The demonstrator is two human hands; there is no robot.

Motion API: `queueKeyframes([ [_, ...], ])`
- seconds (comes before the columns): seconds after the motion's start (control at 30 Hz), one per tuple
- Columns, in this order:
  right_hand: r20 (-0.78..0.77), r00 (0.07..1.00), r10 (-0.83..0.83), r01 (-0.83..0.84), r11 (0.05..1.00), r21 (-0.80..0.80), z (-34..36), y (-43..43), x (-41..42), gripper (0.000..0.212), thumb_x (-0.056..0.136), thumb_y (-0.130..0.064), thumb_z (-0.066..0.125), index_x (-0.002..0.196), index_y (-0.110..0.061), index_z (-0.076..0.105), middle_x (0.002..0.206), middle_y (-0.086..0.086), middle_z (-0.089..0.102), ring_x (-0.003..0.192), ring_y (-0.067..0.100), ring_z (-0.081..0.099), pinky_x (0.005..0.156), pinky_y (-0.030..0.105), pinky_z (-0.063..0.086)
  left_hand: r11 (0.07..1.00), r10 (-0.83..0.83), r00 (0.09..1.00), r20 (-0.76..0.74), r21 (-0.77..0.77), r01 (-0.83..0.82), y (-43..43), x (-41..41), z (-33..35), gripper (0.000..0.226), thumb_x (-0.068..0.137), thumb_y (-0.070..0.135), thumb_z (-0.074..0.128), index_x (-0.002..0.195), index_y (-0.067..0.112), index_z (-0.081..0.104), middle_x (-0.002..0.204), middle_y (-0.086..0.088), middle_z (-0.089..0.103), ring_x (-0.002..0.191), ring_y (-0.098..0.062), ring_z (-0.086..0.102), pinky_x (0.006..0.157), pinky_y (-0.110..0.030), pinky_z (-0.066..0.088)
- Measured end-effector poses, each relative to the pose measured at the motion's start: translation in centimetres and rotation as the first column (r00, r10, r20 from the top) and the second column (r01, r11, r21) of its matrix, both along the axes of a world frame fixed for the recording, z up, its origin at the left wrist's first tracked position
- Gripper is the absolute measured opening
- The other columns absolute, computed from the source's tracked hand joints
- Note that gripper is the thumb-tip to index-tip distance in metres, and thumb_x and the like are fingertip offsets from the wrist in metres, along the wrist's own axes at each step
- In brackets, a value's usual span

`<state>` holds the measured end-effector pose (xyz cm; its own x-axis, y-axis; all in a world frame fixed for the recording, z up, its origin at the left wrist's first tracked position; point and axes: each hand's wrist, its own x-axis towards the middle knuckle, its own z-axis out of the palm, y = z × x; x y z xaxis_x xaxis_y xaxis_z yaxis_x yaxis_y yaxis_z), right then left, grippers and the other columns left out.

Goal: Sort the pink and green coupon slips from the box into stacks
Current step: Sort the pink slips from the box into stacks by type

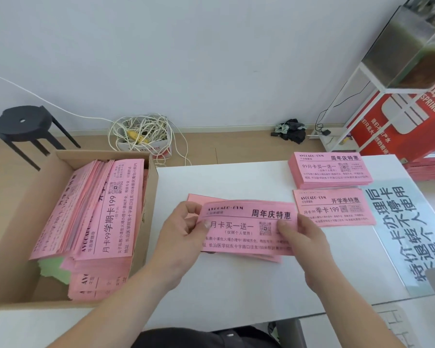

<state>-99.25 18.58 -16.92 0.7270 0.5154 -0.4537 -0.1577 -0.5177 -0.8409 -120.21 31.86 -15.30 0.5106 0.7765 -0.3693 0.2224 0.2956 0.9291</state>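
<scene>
A cardboard box [9, 249] at the left holds many pink coupon slips [106, 212], with a few green slips [54, 270] showing under them at the near left. Over the middle of the white table [236, 292], my left hand [181, 237] and my right hand [304, 242] hold a bundle of pink slips [246, 227] by its two ends. At the far right of the table lies a thick pink stack [329, 169], with a thinner pink stack [333, 208] just in front of it.
A black stool [25, 126] stands behind the box. A tangle of white cable [143, 134] lies on the floor by the wall. A printed sheet with large characters [409, 232] covers the table's right side, next to a white rack [357, 96] and red cartons [399, 121].
</scene>
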Motion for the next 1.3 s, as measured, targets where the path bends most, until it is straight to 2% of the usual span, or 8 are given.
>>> queueKeyframes([
  [0.13,-0.099,0.995,0.01,-0.002,0.996,0.085,2.5,0.1,2.3,0.014,0.101,-0.016,0.062,0.11,-0.014,0.072,0.1,0.01,0.078,0.089,0.028,0.075,0.074,0.042,0.059,0.997,0.037,0.999,0.033,-0.067,-0.034,1.0,1.4,1.1,0.012,0.103,0.005,0.056,0.109,0.016,0.055,0.096,-0.006,0.08,0.088,-0.029,0.076,0.075,-0.04,0.06],
  [0.3,0.041,0.995,0.094,-0.095,0.995,0.022,4.6,1.1,4.8,0.016,0.108,-0.015,0.046,0.108,-0.015,0.062,0.093,0.011,0.075,0.065,0.024,0.064,0.055,0.037,0.054,0.994,0.003,1.0,0.002,-0.11,-0.002,1.6,5.4,1.5,0.015,0.105,0.015,0.056,0.117,0.023,0.053,0.098,-0.003,0.08,0.089,-0.028,0.077,0.079,-0.053,0.063],
  [0.5,0.212,0.954,0.211,-0.185,0.974,-0.134,5.8,1.9,10.3,0.014,0.109,-0.019,0.037,0.106,-0.02,0.051,0.086,0.011,0.068,0.047,0.019,0.057,0.041,0.031,0.044,0.99,-0.053,0.998,0.024,-0.128,0.056,3.0,11.7,2.3,0.014,0.107,0.021,0.053,0.121,0.024,0.055,0.097,-0.002,0.08,0.087,-0.025,0.077,0.071,-0.044,0.065],
  [0.73,0.044,0.984,0.17,-0.164,0.979,-0.118,4.2,1.0,12.3,0.016,0.109,-0.019,0.038,0.109,-0.018,0.054,0.057,0.006,0.061,0.044,0.022,0.052,0.041,0.031,0.041,0.975,-0.05,0.998,-0.047,-0.221,0.038,4.1,14.7,0.7,0.012,0.107,0.022,0.052,0.116,0.021,0.06,0.094,-0.007,0.08,0.082,-0.03,0.077,0.065,-0.04,0.063],
  [0.87,-0.002,0.993,0.12,-0.119,0.984,-0.134,3.6,0.9,13.5,0.019,0.101,-0.009,0.043,0.11,-0.017,0.059,0.073,0.01,0.068,0.047,0.022,0.054,0.042,0.031,0.041,0.968,-0.064,0.997,-0.042,-0.244,0.052,4.5,15.9,0.1,0.012,0.107,0.021,0.054,0.117,0.02,0.059,0.096,-0.009,0.079,0.083,-0.032,0.077,0.065,-0.041,0.062],
  [1.03,0.156,0.988,0.016,0.01,0.986,-0.165,4.2,2.8,19.0,0.028,0.095,-0.001,0.047,0.111,-0.019,0.062,0.087,0.01,0.068,0.051,0.019,0.053,0.045,0.031,0.043,0.974,-0.154,0.986,-0.062,-0.178,0.14,5.3,20.8,0.5,0.011,0.104,0.016,0.055,0.114,0.022,0.057,0.102,-0.009,0.076,0.088,-0.028,0.076,0.069,-0.049,0.065],
  [1.13,0.332,0.943,-0.014,0.082,0.978,-0.191,4.0,3.9,22.7,0.032,0.098,-0.004,0.048,0.123,-0.021,0.058,0.091,0.001,0.068,0.062,0.019,0.059,0.051,0.032,0.047,0.98,-0.194,0.972,-0.13,-0.062,0.187,5.8,25.0,0.0,0.009,0.102,0.015,0.056,0.107,0.022,0.056,0.104,-0.011,0.071,0.076,-0.024,0.076,0.063,-0.039,0.064],
  [1.3,0.466,0.884,0.024,0.116,0.956,-0.269,2.9,4.2,27.2,0.043,0.096,-0.012,0.047,0.13,-0.037,0.054,0.097,-0.006,0.07,0.074,0.022,0.068,0.061,0.036,0.053,0.972,-0.234,0.968,-0.085,-0.056,0.23,5.6,30.7,-1.2,0.007,0.102,0.014,0.058,0.106,0.019,0.056,0.103,-0.012,0.069,0.064,-0.017,0.072,0.049,-0.024,0.053],
])
